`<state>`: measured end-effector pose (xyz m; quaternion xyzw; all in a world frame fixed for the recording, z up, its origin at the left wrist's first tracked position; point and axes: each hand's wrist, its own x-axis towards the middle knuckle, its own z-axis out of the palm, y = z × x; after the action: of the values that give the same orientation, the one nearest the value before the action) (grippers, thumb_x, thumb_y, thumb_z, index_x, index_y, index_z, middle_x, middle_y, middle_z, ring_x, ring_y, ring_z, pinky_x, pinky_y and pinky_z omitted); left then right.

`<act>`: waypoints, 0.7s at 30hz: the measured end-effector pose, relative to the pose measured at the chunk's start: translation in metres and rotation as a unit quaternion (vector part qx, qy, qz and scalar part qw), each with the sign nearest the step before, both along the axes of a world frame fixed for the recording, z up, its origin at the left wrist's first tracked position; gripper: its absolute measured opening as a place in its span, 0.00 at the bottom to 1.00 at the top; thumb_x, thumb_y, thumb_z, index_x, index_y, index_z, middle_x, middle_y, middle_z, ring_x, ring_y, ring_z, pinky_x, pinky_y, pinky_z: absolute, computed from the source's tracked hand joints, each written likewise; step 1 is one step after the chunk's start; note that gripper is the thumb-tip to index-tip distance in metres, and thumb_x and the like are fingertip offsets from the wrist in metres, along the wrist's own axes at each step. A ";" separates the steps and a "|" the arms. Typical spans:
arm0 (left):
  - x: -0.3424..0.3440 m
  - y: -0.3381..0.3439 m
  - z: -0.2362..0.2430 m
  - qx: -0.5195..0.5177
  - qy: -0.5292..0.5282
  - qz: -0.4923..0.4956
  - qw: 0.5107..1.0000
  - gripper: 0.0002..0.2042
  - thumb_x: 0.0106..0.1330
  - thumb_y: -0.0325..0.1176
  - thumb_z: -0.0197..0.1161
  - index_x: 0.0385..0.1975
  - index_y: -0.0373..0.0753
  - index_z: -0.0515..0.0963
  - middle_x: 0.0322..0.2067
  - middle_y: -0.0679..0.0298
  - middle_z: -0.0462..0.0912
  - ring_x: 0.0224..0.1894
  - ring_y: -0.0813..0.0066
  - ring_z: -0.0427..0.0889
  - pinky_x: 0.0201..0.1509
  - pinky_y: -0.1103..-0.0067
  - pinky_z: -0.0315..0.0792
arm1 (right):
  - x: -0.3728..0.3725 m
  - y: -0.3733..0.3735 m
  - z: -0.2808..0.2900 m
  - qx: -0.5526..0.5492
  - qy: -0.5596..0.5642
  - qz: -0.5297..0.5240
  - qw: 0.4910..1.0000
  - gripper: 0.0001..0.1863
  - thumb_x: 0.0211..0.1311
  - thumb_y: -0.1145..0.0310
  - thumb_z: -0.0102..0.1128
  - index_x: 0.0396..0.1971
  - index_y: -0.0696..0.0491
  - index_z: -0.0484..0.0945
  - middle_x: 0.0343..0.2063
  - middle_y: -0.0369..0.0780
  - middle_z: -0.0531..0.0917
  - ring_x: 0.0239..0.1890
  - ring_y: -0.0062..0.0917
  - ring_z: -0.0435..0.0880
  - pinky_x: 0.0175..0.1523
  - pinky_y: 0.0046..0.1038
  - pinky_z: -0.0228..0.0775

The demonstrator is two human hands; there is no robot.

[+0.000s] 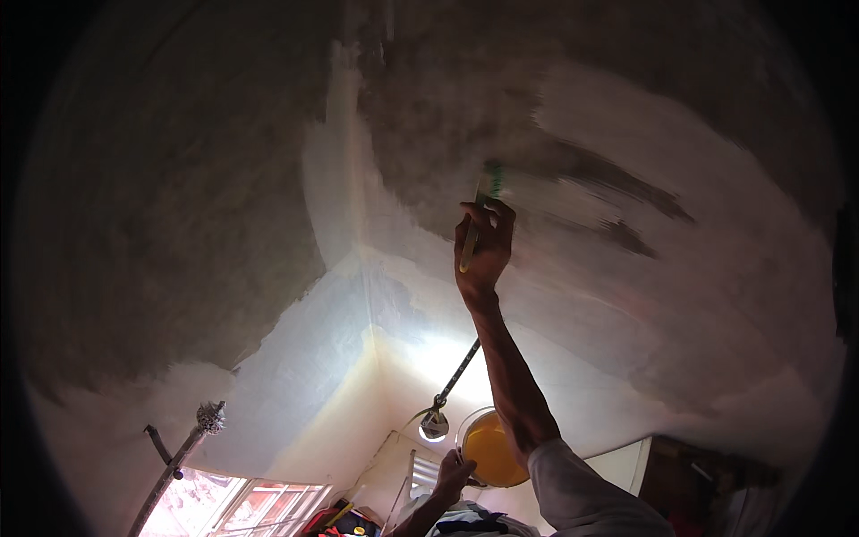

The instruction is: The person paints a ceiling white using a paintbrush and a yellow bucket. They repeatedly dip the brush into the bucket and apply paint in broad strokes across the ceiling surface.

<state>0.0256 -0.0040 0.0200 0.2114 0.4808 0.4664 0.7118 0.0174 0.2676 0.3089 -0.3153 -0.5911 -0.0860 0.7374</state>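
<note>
My right arm reaches up from the lower right, and my right hand [488, 237] is closed round the handle of a paint brush [469, 243]. The green bristles at its top are against, or very close to, the dark, patchy plastered surface [420, 134], beside streaks of lighter coating. Low in the view, my left hand [455, 474] is closed at the side of a round orange-yellow bucket [488, 456] with a thin wire handle. My right forearm hides part of the bucket. What is inside the bucket cannot be made out.
A light bulb hangs in a holder [435, 421] on a dark cord beside the bucket. A pole with a ragged head [210, 417] stands at lower left, near a bright window [242, 506]. Dark shelving [707, 474] is at lower right. Red and black items [344, 521] sit at the bottom.
</note>
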 end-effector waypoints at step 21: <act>-0.004 -0.010 -0.009 0.004 0.004 0.022 1.000 0.18 0.57 0.23 0.59 0.46 0.28 0.65 0.40 0.53 0.74 0.38 0.59 0.81 0.33 0.64 0.85 | -0.079 0.055 -0.005 -0.025 -0.091 0.052 0.994 0.12 0.47 0.78 0.62 0.34 0.49 0.79 0.44 0.40 0.73 0.41 0.33 0.78 0.40 0.32 0.75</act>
<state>0.0220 -0.0145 0.0113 0.2056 0.4865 0.4829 0.6985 -0.0612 0.3224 0.3036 -0.2932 -0.6732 -0.0610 0.6761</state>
